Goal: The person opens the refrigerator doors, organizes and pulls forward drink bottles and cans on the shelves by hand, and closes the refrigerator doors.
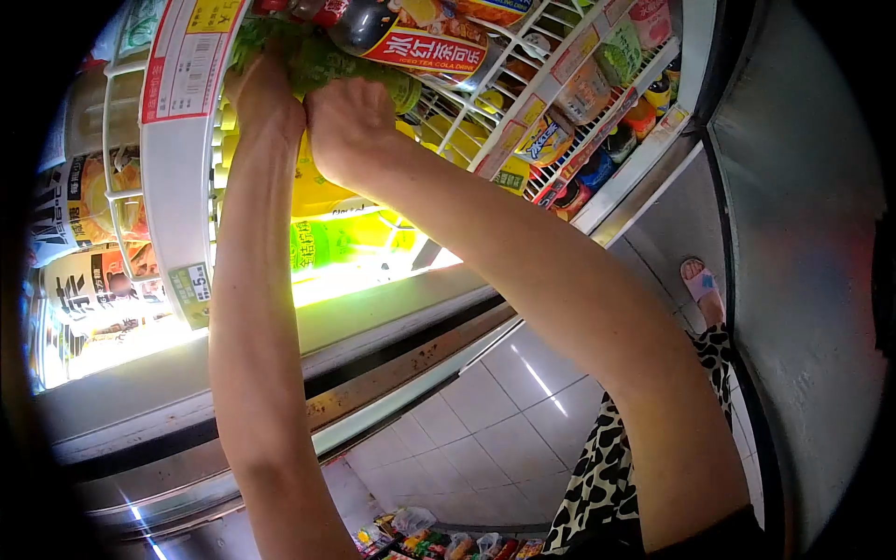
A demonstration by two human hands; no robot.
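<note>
Both of my arms reach up into a lit drinks cooler. My left hand is deep in the shelf at the upper left, against green bottles; its fingers are hidden. Just right of it, my right hand is curled into a fist against a green bottle lying on its side. What its fingers hold, if anything, is out of sight. A dark cola bottle with a red label lies above the right hand. Yellow bottles show below the hands.
White wire racks hold more drinks on the right. A price-tag strip borders the shelf on the left, beside packaged drinks. The cooler door stands open at right. Packaged goods lie low on the tiled floor.
</note>
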